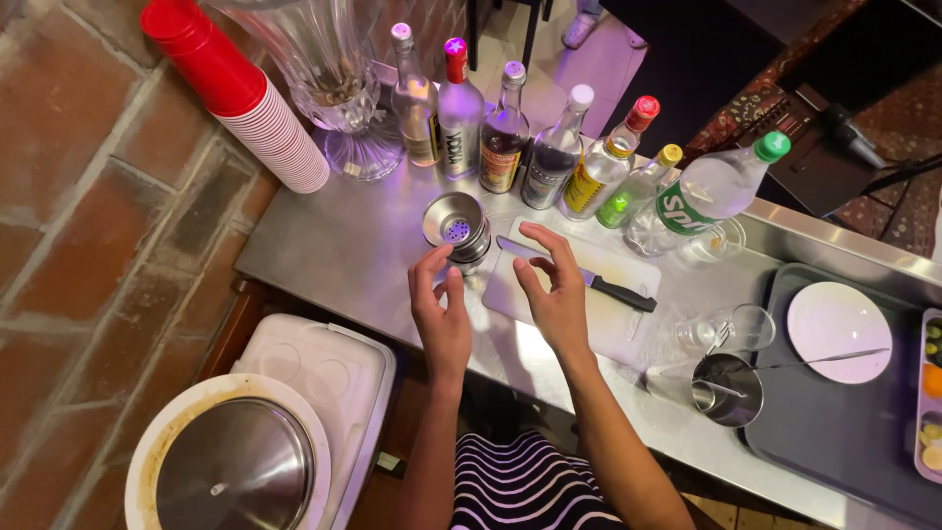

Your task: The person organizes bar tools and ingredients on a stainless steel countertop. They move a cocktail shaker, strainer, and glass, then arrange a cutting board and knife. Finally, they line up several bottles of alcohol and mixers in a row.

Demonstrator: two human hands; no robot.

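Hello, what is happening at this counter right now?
A person stands at a steel counter. Both hands are empty and open: the left hand and right hand hover just short of a metal shaker strainer top. A knife lies on a white cutting board. Bottles line the back, red cups are stacked at the left.

A single head-worn camera looks steeply down from above the person's own forearms, close over a steel counter point(353, 245). The row of bottles point(530, 147) lies at the far edge, brick floor point(88, 196) to the left.
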